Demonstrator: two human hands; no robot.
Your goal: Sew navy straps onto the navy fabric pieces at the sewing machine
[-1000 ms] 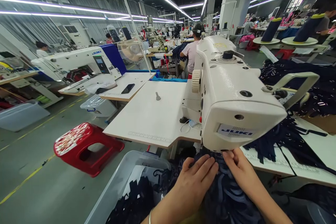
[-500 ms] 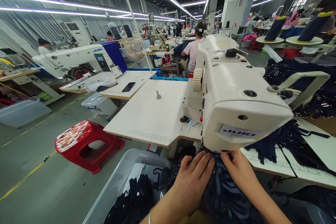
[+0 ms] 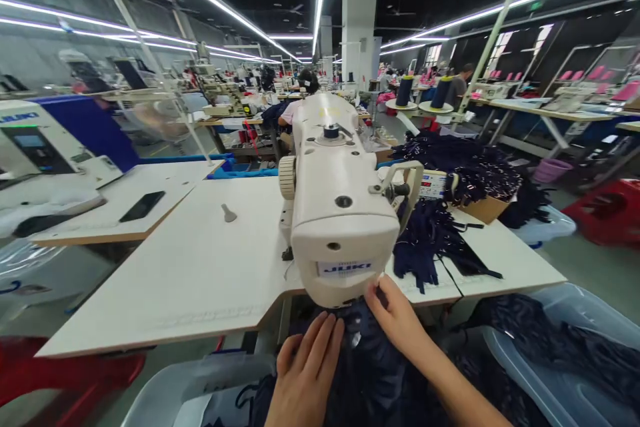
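A white sewing machine head [image 3: 345, 240] with a blue label stands before me. Dark navy fabric pieces [image 3: 370, 373] hang in a heap beneath its front end and over my lap. My left hand [image 3: 307, 370] lies on the left part of this cloth, its fingers stretched out just below the machine. Close to the head's lower right corner is my right hand [image 3: 393, 313], thumb and forefinger drawn together. What they pinch, if anything, cannot be made out. The needle area is hidden behind the machine head.
Navy strap pieces [image 3: 425, 240] lie right of the machine, beside a cardboard box [image 3: 483, 209]. A small grey metal piece [image 3: 229, 213] and a phone [image 3: 143, 207] are on the left. Plastic tubs [image 3: 200, 373] flank me, and a red stool [image 3: 75, 373] stands lower left.
The view has swung to the right, so the machine now sits nearer the middle. My right hand has come up beside the machine head's lower corner; my left hand stays on the cloth.
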